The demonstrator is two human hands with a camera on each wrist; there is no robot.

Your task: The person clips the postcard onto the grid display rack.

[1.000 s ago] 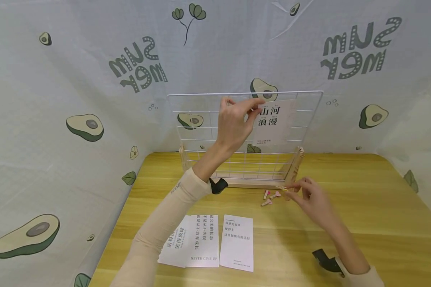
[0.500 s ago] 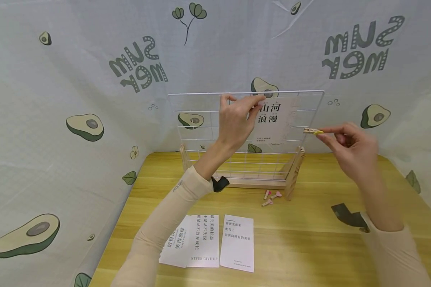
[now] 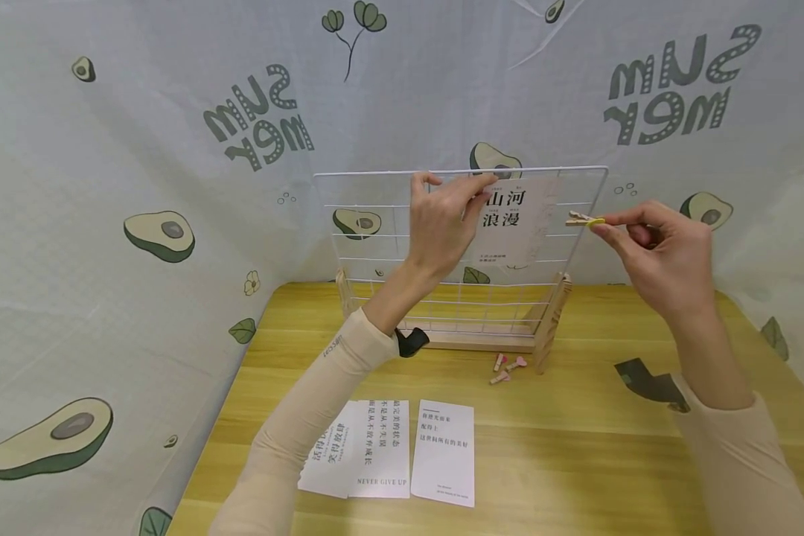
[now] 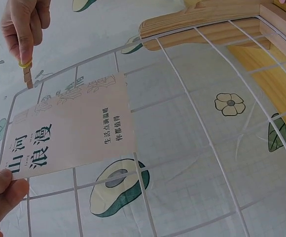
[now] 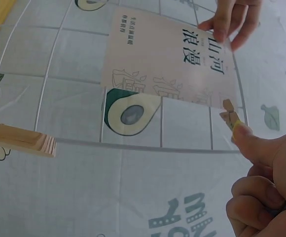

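A pale pink card [image 3: 529, 242] with large black characters lies against the upper right of a white wire grid rack [image 3: 552, 320]. At the card's top left corner, my left hand [image 3: 442, 223] pinches it between thumb and fingers, close under the top wire. My right hand [image 3: 673, 257] pinches a small wooden clothespin [image 3: 579, 221] with a yellow piece on it, just right of the card near the grid's right side wire. In the right wrist view, the clothespin's tip [image 5: 228, 104] comes right at the card's other top corner. The clothespin's tail is hidden by the fingertips.
Several small wooden clothespins with pink pieces [image 3: 500, 378] lie on the wooden table [image 3: 576, 461] before the rack's base. Nearer are white printed cards [image 3: 442, 465], some partly behind the left sleeve [image 3: 308, 417]. A curtain with avocado prints [image 3: 174, 89] hangs behind.
My right hand has risen from beside the pink clothespins to the grid's right side, carrying the yellow clothespin. The left hand stays at the card, which now sits slightly higher.
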